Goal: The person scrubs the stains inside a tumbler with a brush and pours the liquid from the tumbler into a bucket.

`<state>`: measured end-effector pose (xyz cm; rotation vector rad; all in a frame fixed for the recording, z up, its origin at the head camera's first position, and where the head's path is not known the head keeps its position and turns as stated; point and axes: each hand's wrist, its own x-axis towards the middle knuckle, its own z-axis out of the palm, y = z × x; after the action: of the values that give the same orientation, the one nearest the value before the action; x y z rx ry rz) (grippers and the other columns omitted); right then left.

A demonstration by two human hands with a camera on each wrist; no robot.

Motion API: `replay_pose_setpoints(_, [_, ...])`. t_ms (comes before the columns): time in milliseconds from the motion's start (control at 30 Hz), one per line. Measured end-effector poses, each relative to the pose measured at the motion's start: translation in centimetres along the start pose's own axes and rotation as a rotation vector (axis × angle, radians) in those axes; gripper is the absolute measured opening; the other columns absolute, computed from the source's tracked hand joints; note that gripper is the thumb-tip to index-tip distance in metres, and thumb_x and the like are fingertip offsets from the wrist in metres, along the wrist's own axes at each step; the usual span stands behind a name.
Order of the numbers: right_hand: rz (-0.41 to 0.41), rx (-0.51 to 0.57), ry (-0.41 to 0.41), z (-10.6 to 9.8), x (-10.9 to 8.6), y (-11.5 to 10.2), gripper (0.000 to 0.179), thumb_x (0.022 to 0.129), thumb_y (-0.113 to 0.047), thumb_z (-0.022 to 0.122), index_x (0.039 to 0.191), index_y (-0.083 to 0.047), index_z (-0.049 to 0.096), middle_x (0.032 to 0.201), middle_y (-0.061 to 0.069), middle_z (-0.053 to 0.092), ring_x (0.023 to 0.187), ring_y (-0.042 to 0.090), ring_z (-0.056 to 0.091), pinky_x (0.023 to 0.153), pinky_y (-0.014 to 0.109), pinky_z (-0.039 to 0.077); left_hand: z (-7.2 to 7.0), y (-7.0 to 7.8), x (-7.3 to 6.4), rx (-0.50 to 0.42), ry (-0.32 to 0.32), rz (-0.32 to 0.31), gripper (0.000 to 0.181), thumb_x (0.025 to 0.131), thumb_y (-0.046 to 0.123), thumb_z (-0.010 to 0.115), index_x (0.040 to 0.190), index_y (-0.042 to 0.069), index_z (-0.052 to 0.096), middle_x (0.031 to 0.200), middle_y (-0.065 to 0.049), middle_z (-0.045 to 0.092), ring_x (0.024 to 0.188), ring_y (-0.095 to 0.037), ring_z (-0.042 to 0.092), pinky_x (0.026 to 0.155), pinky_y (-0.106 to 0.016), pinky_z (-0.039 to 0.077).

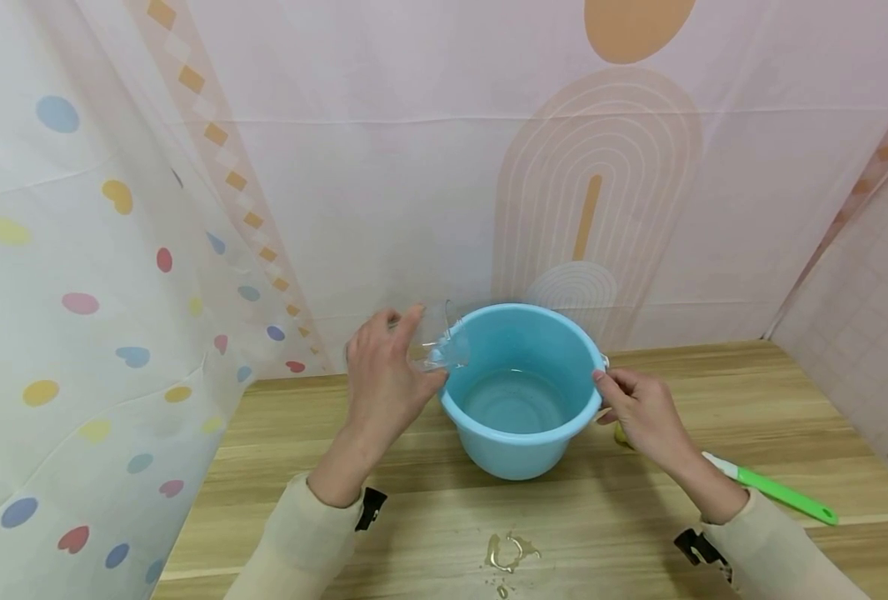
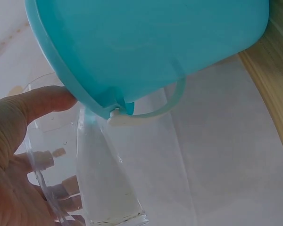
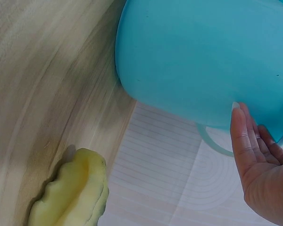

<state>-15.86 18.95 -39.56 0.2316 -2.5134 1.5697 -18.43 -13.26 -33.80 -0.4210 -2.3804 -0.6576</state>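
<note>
Room: patterned curtain point(image 1: 369, 208) hung at far side | bench point(image 1: 421, 525): wood-grained | blue bucket point(image 1: 515, 457): stood mid-bench, right rim pinched by right grip point(image 1: 642, 408), best kept steadied there | clear glass point(image 1: 447, 354): held tilted at left rim by left grip point(image 1: 389, 367); mouth best kept inside rim, tipped slowly | spill point(image 1: 515, 552): left on near side

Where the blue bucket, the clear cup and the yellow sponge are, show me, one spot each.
Blue bucket point(image 1: 515, 458): head view, on its outer front wall.
Clear cup point(image 2: 104, 169): left wrist view, on its transparent side wall.
Yellow sponge point(image 3: 74, 190): right wrist view, on the middle of its yellow body.
</note>
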Motion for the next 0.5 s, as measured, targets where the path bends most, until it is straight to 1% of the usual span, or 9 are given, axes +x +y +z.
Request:
replay_pose_setpoints(233, [-0.005,0.001,0.002,0.01,0.01,0.01,0.039,0.111,-0.023,0.055,0.118,0.012,0.07,0.098,0.026,0.073,0.076,0.015,0.073,0.066,0.038,0.064,-0.19,0.17,0.13,0.025,-0.017,0.013,0.079,0.065,0.015,0.101,0.134,0.009,0.063,0.12,-0.025,0.064,0.114,-0.044,0.057,0.1,-0.064,0.041])
replay_pose_setpoints(467, [-0.008,0.004,0.001,0.02,0.02,-0.02,0.038,0.111,-0.023,0.055,0.118,0.012,0.07,0.098,0.025,0.074,0.076,0.015,0.073,0.064,0.031,0.063,-0.35,0.38,0.25,0.047,-0.035,0.017,0.079,0.065,0.015,0.101,0.134,0.01,0.062,0.122,-0.026,0.063,0.115,-0.044,0.057,0.101,-0.064,0.04])
replay_pose_setpoints(500, [-0.006,0.004,0.0,0.02,0.0,-0.02,0.038,0.111,-0.023,0.055,0.117,0.011,0.07,0.098,0.025,0.074,0.077,0.015,0.073,0.065,0.032,0.063,-0.36,0.41,0.27,0.049,-0.037,0.016,0.079,0.065,0.015,0.101,0.134,0.01,0.062,0.122,-0.026,0.063,0.115,-0.044,0.057,0.101,-0.064,0.04])
